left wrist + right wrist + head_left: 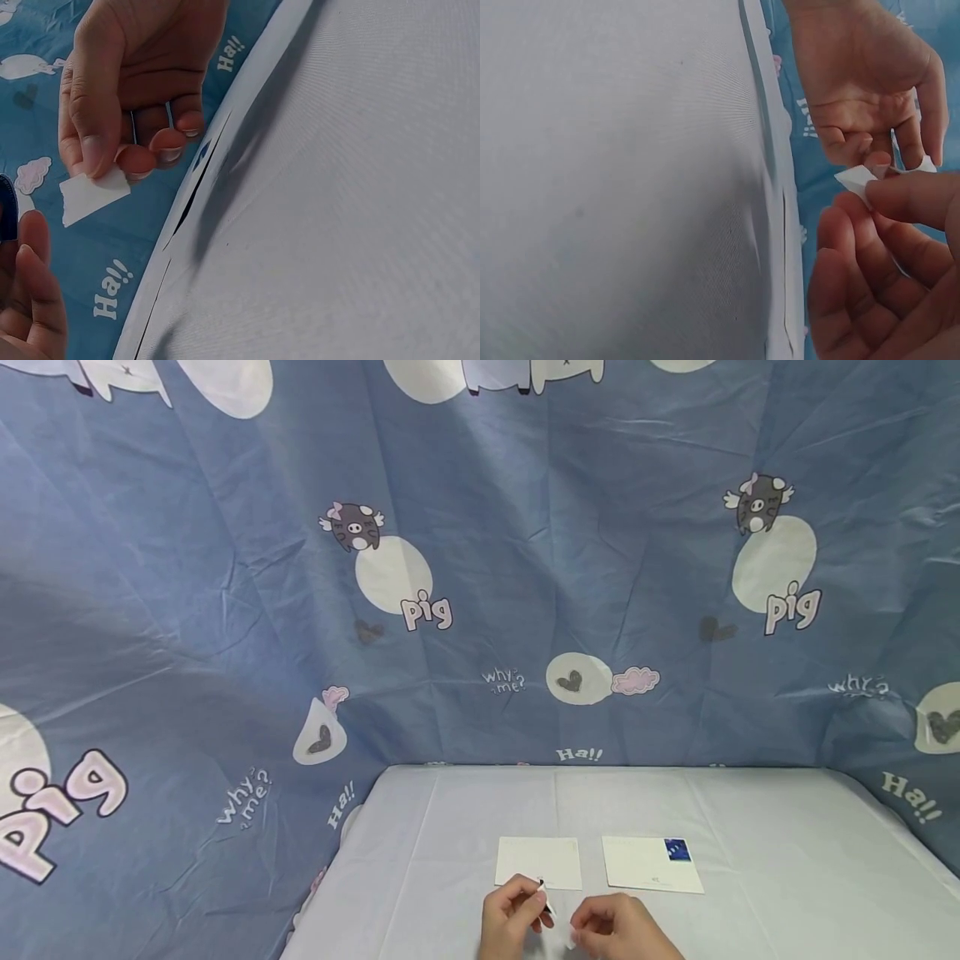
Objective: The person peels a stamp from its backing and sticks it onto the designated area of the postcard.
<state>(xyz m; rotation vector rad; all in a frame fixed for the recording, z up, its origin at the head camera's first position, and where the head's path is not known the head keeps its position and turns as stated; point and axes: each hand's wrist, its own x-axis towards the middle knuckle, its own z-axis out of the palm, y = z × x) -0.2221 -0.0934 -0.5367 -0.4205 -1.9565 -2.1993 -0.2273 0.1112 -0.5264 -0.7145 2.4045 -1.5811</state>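
My left hand pinches a small dark-and-white stamp-like piece between thumb and fingers. At the far left of the left wrist view, that piece shows a dark blue face, partly cut off. My right hand pinches a small white paper slip by its edge, close beside the left hand. Just beyond the left hand lies a plain white card. To its right, another white card bears a blue stamp in its upper right corner.
Both cards lie flat on a white-covered table. A blue cloth with pig prints hangs behind the table and along its sides. The near table edge runs close to the hands.
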